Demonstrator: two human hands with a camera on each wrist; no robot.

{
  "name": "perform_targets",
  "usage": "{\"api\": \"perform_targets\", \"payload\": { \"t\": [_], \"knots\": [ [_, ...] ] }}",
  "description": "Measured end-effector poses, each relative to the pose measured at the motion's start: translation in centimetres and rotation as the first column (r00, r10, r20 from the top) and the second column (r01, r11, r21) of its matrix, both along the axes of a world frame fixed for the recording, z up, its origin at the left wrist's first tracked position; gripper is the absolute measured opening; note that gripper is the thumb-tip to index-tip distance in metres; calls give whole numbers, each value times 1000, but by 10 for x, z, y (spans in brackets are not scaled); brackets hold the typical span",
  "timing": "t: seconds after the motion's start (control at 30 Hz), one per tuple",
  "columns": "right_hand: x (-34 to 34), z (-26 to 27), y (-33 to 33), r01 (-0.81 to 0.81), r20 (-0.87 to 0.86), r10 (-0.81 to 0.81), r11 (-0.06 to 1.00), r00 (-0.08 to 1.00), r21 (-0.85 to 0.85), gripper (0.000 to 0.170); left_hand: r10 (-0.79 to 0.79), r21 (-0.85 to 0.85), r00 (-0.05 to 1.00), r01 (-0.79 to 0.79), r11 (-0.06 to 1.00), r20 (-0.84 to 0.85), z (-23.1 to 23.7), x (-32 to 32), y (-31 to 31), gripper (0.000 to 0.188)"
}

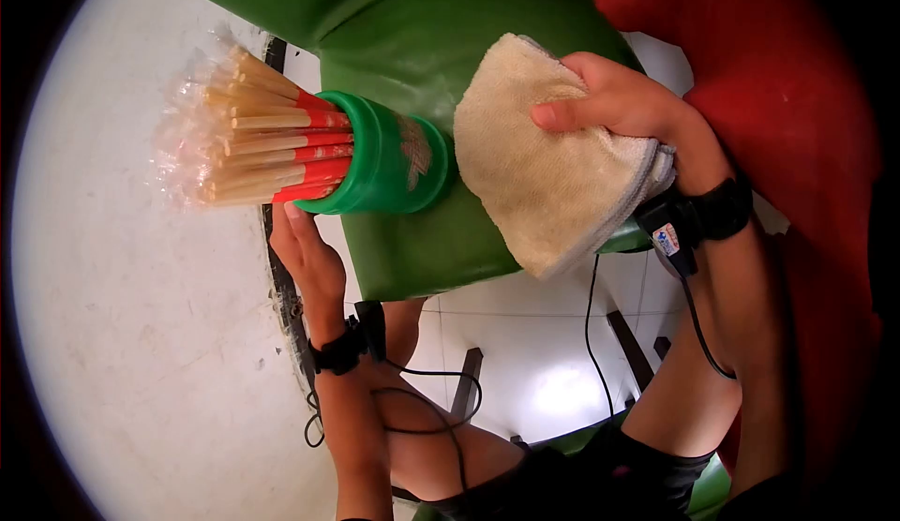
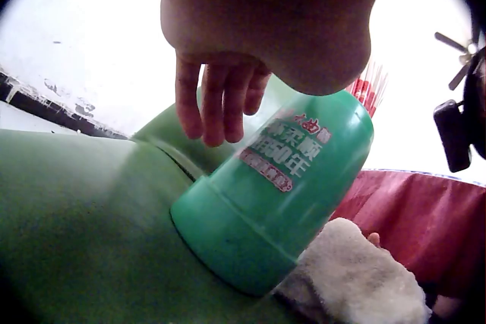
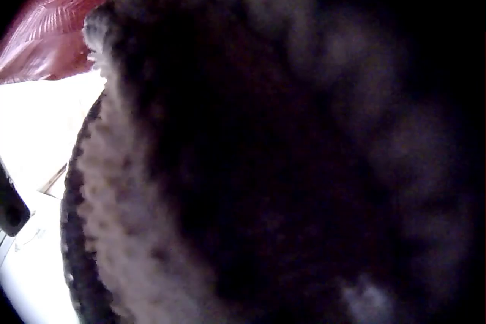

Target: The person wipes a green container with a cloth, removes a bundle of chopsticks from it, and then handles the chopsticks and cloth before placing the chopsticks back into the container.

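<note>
Cloth point(image 1: 534, 146) looks soft and light, best held where your right hand point(image 1: 623, 99) pinches it, your left hand point(image 1: 315, 263) loosely open.

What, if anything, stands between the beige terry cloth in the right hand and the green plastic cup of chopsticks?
Nothing visible does: the right hand holds the cloth close beside the base end of the cup, and the left hand is at the rim end.
</note>
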State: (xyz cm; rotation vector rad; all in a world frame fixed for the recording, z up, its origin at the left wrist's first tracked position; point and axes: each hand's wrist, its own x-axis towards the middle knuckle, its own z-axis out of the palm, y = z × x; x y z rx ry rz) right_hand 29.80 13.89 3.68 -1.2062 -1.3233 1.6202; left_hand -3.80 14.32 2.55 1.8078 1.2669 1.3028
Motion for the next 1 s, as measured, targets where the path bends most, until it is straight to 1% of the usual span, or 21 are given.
{"api": "perform_targets", "payload": {
  "t": [0.1,0.17,0.27,0.3,0.37,0.4,0.43,0.5,0.53,0.63,0.67,0.73,0.8,0.83,0.93,1.0],
  "knots": [
    [0,1,0,-50,-60,49,999,997,-8,55,-21,-6,1000,21,1000,13,-2,-4,0,41],
    [2,-1,0,-54,-95,50,998,994,-40,56,15,21,999,-16,1000,36,-1,0,0,39],
    [4,3,-2,42,19,-42,999,999,-18,56,68,76,997,-71,995,48,1,0,-2,34],
    [6,4,-4,59,0,-59,998,998,-15,56,84,97,995,-88,991,47,2,0,-3,32],
    [9,4,-6,96,-42,-96,995,994,-8,55,102,305,994,-105,946,27,8,3,-8,30],
    [14,-2,-5,107,-35,-107,994,994,-9,54,111,401,994,-106,910,11,11,5,-13,30],
    [17,-6,-5,95,-47,-95,995,994,-15,54,138,490,986,-76,868,-91,14,6,-17,30],
    [19,-5,-4,70,-65,-71,997,995,-17,52,216,648,938,12,762,-272,23,9,-30,32],
    [16,-7,-8,130,-72,-130,992,989,-4,50,255,646,878,77,759,-404,28,14,-39,32],
    [15,-8,-2,66,-204,-76,996,976,-59,51,219,675,881,143,724,-420,30,31,-42,32],
    [16,-6,-1,80,-166,-87,996,982,-50,52,201,658,871,169,734,-448,33,33,-41,34],
    [12,-3,0,109,-104,-113,993,988,-37,54,216,617,870,123,777,-444,38,44,-37,33],
    [10,-8,2,128,-144,-138,989,980,-75,55,240,571,857,75,817,-456,39,52,-36,34],
    [10,-9,3,137,-160,-151,986,976,-92,56,257,552,839,61,832,-480,42,54,-34,36],
    [6,-4,2,159,-114,-166,985,980,-62,56,295,499,778,27,866,-555,54,60,-30,44],
    [2,-2,-1,162,-151,-172,984,973,-73,55,317,472,718,17,882,-619,61,57,-32,52]
  ]
}}
